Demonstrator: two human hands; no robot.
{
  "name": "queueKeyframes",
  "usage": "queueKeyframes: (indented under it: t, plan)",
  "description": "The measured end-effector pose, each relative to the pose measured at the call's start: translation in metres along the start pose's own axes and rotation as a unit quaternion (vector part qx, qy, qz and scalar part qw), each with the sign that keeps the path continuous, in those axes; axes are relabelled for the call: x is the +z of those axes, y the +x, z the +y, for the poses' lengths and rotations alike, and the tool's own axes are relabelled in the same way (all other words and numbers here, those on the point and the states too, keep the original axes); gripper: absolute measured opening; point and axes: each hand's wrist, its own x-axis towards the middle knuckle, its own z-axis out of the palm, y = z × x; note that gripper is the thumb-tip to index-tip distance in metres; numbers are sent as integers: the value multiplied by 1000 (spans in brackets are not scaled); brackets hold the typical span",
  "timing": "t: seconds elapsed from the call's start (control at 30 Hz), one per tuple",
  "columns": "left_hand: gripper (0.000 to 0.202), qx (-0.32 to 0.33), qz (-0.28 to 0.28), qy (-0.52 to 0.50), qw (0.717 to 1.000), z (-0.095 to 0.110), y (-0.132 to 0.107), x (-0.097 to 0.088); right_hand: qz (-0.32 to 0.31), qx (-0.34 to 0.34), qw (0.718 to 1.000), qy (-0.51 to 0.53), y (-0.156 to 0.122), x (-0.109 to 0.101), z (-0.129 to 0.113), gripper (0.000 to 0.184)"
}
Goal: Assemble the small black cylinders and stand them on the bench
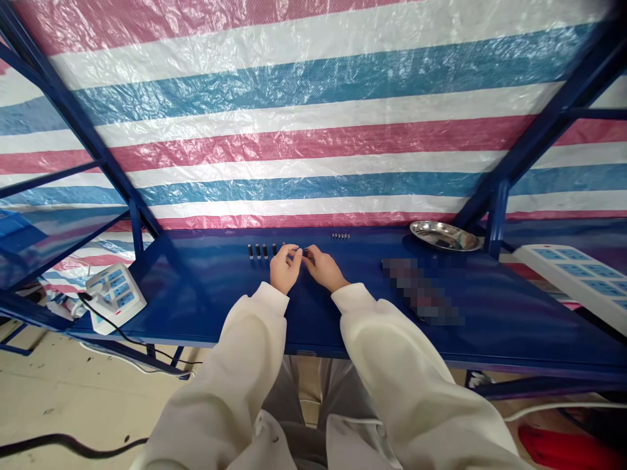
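Above the middle of the blue table, my left hand (pixel 285 270) and my right hand (pixel 323 269) almost meet at the fingertips. Both are closed in a pinch. A tiny dark bit shows at the right fingertips, too small to name; whatever the left fingers hold is hidden. Just left of my hands, several small black cylinders (pixel 258 251) with pale lower ends stand in a row, the rightmost partly covered by my left hand. Behind my right hand lies a short row of small shiny metal pieces (pixel 341 236).
An oval metal dish (pixel 445 236) sits at the back right, with a blurred dark object (pixel 420 291) in front of it. White power strips flank the blue table (pixel 196 307), one at left (pixel 116 297), one at right (pixel 578 274). Blue frame posts and a striped sheet stand behind.
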Motion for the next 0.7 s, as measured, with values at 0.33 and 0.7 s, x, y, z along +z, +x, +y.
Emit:
queueKeyframes:
  t: [0.33,0.7]
  plan:
    - [32,-105,126,-225,960,6,9,-8,-30,56,997,34,42,31,6,8]
    - [29,-140,108,-200,964,10,8,-9,-52,57,997,12,44,33,7,11]
